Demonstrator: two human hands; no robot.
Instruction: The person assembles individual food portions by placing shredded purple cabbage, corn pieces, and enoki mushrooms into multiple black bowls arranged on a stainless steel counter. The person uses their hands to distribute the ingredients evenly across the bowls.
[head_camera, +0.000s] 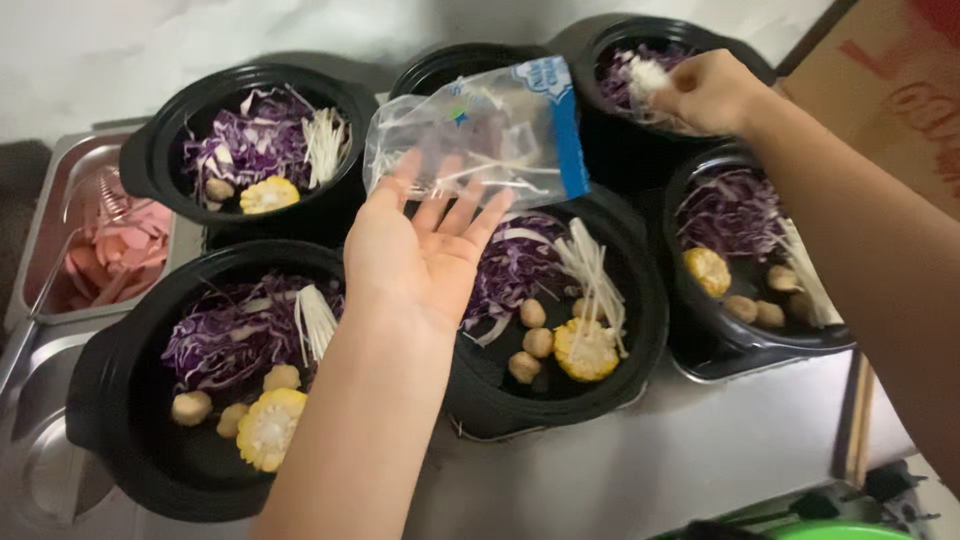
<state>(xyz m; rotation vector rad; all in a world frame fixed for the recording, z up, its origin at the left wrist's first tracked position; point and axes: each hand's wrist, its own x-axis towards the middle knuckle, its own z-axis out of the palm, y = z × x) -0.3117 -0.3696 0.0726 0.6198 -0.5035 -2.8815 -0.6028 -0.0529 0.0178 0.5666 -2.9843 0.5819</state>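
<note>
Holding a small tuft of white enoki mushroom strands (645, 75), your right hand (712, 92) is pinched shut over the far black clay pot of shredded purple cabbage (655, 45). The tuft sits at your fingertips, on the side of the hand toward the pot's middle; its strands look to hang down and slightly away from the palm, though they blur into the cabbage.

Your left hand (425, 250) lies palm up, fingers spread flat, with the clear crinkled plastic bag with a blue edge (480, 135) resting across the fingertips. Not a clamped hold, more a tray. The bag's long axis runs crosswise to your fingers, its blue edge toward your right hand.

Bag to right hand: near, a short gap between them, the right hand beyond and to the outside of the blue edge. The right is clearly the closer hand to the far pot.

Under the left wrist: the middle black pot with cabbage, corn round and brown balls (560, 330). A steel tray of pink sliced sausage (105, 250) lies well off beyond the left hand's outer side.
</note>
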